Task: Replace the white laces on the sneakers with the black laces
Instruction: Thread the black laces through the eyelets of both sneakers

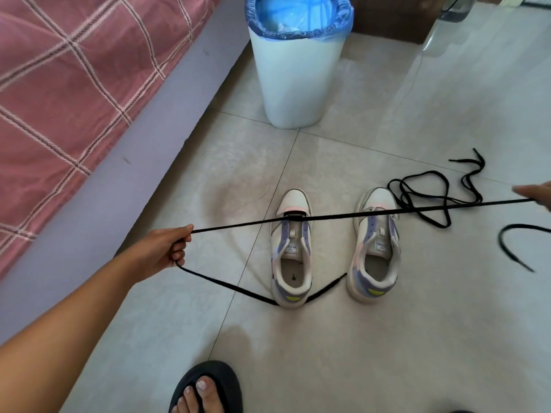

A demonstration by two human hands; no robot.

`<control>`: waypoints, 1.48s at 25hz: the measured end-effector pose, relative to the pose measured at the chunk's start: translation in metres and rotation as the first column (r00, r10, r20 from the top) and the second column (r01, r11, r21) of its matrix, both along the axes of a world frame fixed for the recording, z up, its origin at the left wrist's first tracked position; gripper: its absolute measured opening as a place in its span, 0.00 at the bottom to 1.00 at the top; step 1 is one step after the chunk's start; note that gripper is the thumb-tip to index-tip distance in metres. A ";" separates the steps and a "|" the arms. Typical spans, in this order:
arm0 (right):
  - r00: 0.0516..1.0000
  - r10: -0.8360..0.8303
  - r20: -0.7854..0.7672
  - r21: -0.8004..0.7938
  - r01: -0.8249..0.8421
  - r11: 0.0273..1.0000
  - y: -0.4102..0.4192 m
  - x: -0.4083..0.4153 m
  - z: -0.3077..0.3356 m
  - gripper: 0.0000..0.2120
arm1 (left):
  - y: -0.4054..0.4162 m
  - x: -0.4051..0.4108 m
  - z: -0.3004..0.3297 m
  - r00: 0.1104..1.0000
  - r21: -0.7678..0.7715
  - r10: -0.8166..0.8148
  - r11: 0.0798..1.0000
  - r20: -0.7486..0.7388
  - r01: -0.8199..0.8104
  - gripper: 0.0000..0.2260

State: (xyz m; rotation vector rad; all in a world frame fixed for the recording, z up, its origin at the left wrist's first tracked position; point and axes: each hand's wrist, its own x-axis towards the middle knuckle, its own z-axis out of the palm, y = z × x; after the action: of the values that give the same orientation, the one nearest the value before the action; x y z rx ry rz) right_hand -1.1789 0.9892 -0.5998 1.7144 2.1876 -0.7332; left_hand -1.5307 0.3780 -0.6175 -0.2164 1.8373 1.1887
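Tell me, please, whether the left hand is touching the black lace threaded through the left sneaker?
Touching. The head view shows the left hand gripping the black lace, fingers curled round it, with the lace running taut to the left sneaker.

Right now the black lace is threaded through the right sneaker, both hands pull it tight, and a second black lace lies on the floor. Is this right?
Not quite: the head view shows the black lace threaded through the left sneaker, not the right sneaker, which has no lace. The rest holds: the left hand and right hand pull it tight, and a second black lace lies on the floor.
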 end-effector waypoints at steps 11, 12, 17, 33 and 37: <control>0.612 0.730 -0.304 0.097 -0.743 0.663 -0.252 -0.159 0.017 0.15 | 0.009 0.004 0.049 0.985 0.144 -0.173 0.974 -0.029 0.175 0.11; 0.514 0.776 -0.366 0.090 -0.811 0.579 -0.291 -0.178 0.019 0.19 | 0.018 0.009 0.054 0.979 0.175 -0.200 0.963 -0.033 0.203 0.10; 0.118 0.956 -0.267 0.458 -0.857 0.234 -0.401 -0.233 0.030 0.14 | 0.054 0.024 0.071 0.943 0.232 -0.325 0.914 -0.074 0.334 0.11; 0.631 -0.442 -0.638 -0.529 0.058 0.847 -0.259 -0.258 0.030 0.10 | -0.072 0.017 -0.003 0.894 -0.286 -0.430 0.848 0.122 0.447 0.14; 0.639 -0.482 -0.600 -0.554 0.104 0.826 -0.256 -0.258 0.027 0.04 | -0.118 0.019 -0.012 0.915 -0.391 -0.359 0.827 0.183 0.403 0.13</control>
State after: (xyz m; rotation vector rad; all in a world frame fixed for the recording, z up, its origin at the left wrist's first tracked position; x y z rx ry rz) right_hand -1.4371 0.7330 -0.5726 1.6903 1.8169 -2.1700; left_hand -1.5117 0.2604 -0.6300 -0.1358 1.9163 0.4838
